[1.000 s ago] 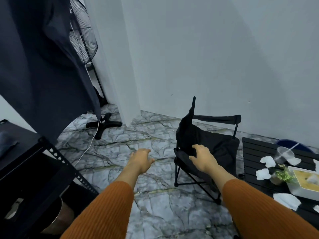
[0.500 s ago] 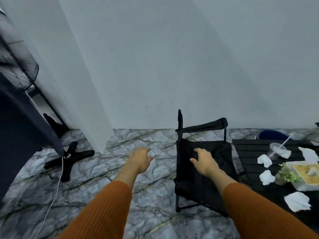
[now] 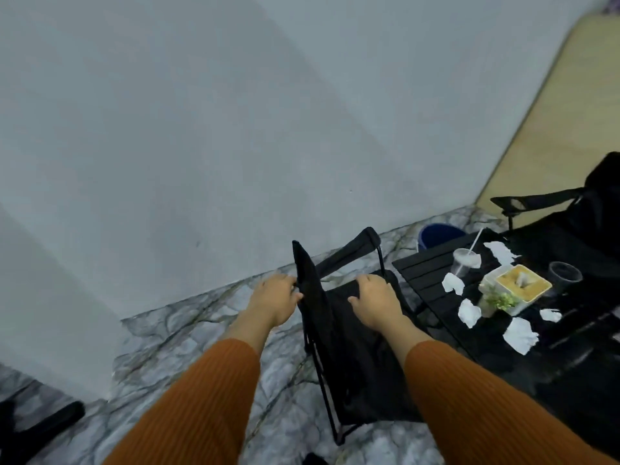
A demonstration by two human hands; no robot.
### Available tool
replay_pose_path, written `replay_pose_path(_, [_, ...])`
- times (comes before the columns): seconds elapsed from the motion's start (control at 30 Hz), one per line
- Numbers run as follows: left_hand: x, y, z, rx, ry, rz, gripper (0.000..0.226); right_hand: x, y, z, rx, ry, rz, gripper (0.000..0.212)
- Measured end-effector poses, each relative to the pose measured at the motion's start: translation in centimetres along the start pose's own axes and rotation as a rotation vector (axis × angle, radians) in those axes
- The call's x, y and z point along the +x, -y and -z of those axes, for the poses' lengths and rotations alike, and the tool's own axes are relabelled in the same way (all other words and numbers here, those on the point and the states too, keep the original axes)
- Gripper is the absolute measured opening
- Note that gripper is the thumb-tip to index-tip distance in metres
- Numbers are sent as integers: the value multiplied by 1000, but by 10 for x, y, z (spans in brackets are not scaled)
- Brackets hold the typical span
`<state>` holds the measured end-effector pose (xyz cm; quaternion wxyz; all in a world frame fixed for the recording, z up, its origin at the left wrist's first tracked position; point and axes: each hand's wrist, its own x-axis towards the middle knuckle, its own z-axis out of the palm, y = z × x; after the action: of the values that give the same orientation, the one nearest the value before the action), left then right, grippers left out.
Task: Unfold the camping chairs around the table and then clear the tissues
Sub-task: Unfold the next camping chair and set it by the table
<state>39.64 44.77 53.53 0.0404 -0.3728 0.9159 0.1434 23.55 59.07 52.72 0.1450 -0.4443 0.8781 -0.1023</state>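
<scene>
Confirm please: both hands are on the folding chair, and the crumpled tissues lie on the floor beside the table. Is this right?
Not quite. In the head view the tissues lie on the black table, not on the floor. The left hand and right hand are indeed at the folding chair.

Both arms in ribbed burnt-orange knit sleeves [image 3: 201, 397], cuffs ending short of wrists; hands [image 3: 273, 298] bare.

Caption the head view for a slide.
Both hands, left and right, grip a half-folded black fabric camping chair beside a tissue-strewn black slatted table.
</scene>
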Motion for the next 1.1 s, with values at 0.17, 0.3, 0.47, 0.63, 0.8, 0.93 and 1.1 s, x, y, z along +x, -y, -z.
replay_pose_path(0.17, [88, -10, 13, 43, 28, -181, 41, 56, -6, 11, 5, -46, -128, 45])
replay_pose_path(0.3, [158, -26, 24, 98, 70, -306, 42, 99, -22, 20, 18, -57, -256, 56])
replay_pose_path(0.47, [231, -44, 36, 183, 137, -431, 60, 139, -44, 35, 63, -83, -433, 65])
replay_pose_path(0.63, [281, -67, 33, 257, 190, -563, 65, 150, -56, 42, 97, -125, -572, 69])
replay_pose_path(0.8, [309, -83, 19, 289, 222, -771, 68, 138, -52, 38, 95, -181, -758, 69])
replay_pose_path(0.93, [317, -84, 19, 303, 232, -952, 68, 121, -24, 27, 140, -263, -924, 68])
replay_pose_path(1.1, [308, -59, 27, 304, 285, -1131, 68, 95, 36, 0, 224, -303, -1097, 67])
